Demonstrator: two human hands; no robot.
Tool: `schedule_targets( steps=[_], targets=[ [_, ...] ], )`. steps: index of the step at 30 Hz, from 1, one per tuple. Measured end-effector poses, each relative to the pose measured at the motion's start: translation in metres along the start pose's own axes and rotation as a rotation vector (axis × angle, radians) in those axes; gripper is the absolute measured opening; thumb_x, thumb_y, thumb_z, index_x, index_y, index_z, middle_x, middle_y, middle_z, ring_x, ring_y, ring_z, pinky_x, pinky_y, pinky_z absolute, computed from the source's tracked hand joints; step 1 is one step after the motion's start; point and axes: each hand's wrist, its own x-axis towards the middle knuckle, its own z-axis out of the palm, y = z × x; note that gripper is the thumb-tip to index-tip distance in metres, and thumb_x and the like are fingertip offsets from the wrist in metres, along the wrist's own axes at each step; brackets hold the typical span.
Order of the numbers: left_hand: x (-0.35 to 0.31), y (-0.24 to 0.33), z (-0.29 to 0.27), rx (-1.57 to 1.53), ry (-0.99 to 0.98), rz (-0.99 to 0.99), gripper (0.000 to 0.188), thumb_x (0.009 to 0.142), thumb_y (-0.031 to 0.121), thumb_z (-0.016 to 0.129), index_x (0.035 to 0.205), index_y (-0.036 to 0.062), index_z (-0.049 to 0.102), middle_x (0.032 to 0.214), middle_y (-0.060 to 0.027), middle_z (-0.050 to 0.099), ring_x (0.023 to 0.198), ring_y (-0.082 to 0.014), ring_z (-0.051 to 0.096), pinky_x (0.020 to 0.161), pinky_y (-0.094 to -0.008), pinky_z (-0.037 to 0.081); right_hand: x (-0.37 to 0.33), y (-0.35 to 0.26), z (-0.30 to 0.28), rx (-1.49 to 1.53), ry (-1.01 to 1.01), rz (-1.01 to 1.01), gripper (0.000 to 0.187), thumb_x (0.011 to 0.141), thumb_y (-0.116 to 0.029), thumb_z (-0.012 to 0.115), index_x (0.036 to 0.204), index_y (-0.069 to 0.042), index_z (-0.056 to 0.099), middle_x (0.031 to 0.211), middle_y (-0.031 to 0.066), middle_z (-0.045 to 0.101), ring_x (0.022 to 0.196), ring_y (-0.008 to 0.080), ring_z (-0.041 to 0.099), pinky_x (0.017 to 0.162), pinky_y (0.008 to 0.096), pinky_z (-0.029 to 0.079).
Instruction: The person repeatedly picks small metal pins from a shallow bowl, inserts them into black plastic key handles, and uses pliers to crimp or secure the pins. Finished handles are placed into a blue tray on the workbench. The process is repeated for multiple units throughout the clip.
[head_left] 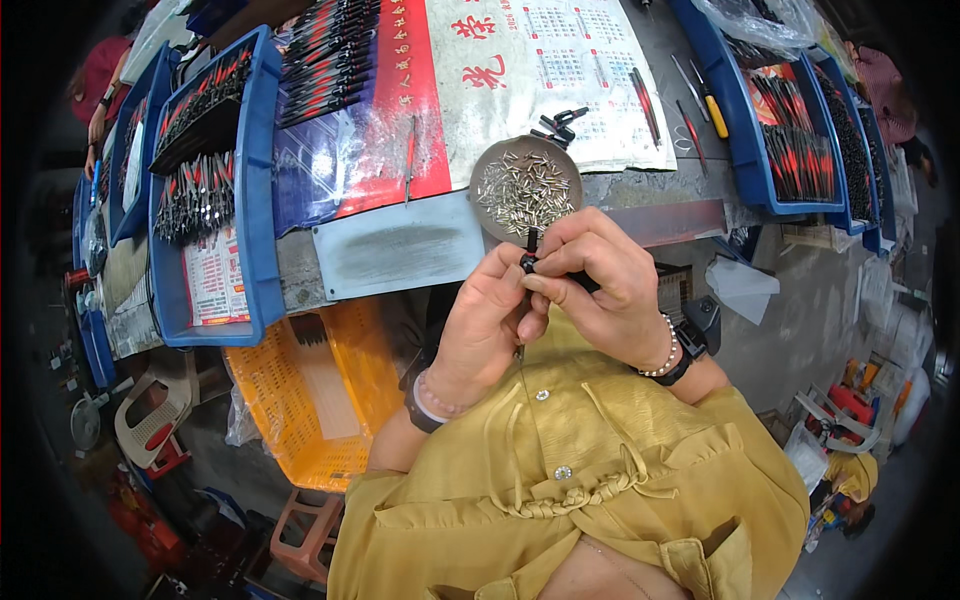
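Head view shows the left hand [487, 325] and the right hand [605, 285] meeting, fingertips of both pinching a small black part [528, 263] near the round bowl [520, 144]. Silvery pins [530, 192] are filling the bowl, while a grey-blue plate [400, 246] is lying to its left.

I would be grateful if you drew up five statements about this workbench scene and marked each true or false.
1. The left hand and right hand both hold a small black part. True.
2. The yellow-handled tool lies to the right of the round dish. True.
3. The round dish is full of red pens. False: the round dish holds small metal pins.
4. The orange basket stands on top of the bench. False: the orange basket is below the bench top.
5. Both wrists are bare. False: both wear bands.
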Motion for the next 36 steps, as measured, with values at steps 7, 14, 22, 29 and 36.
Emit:
schedule_targets(
  steps=[7,14,22,29,36],
  targets=[
    [-0.001,-0.002,0.001,-0.115,-0.049,-0.044,0.035,0.092,0.028,0.06,0.121,0.0132,0.048,0.08,-0.0056,0.058,0.051,-0.0101,0.044,0.049,-0.0214,0.034,-0.003,0.0,-0.002,0.197,-0.034,0.109,0.013,0.075,0.005,0.069,0.08,0.0,0.058,0.091,0.0105,0.058,0.073,0.0158,0.06,0.061,0.0276,0.05],
    [-0.006,-0.001,0.005,-0.108,-0.156,-0.051,0.033,0.094,0.024,0.059,0.118,0.005,0.05,0.09,-0.0043,0.058,0.065,-0.0071,0.053,0.049,-0.0185,0.039,-0.002,-0.006,-0.011,0.939,-0.194,0.571,0.019,0.087,0.004,0.06,0.104,0.003,0.052,0.105,0.0083,0.055,0.078,0.0084,0.061,0.065,0.0233,0.053],
    [-0.007,-0.002,0.01,-0.074,-0.074,-0.122,0.032,0.092,0.029,0.061,0.119,0.0139,0.052,0.078,-0.0029,0.055,0.053,-0.0069,0.043,0.049,-0.0192,0.033,-0.012,-0.003,-0.001,0.803,-0.141,0.596,0.015,0.093,-0.003,0.053,0.108,0.001,0.053,0.089,0.0043,0.061,0.07,0.0047,0.06,0.062,0.0193,0.05],
    [-0.007,-0.005,0.01,-0.188,-0.006,-0.178,0.023,0.098,0.031,0.05,0.111,0.0118,0.051,0.078,0.0004,0.049,0.053,-0.0055,0.039,0.049,-0.0196,0.031,-0.011,0.017,-0.003,0.812,-0.218,0.675,0.012,0.095,-0.011,0.053,0.101,-0.001,0.055,0.087,0.0006,0.06,0.069,0.0011,0.055,0.06,0.0182,0.046],
    [-0.005,0.004,-0.004,-0.322,-0.021,-0.172,0.028,0.1,0.031,0.045,0.108,0.0048,0.051,0.075,0.0002,0.045,0.052,-0.0059,0.035,0.047,-0.0196,0.03,0.011,0.056,0.006,-0.438,-0.139,0.156,0.022,0.083,-0.011,0.064,0.103,-0.001,0.061,0.086,0.0133,0.058,0.069,0.0275,0.058,0.061,0.0312,0.046]
  ],
)
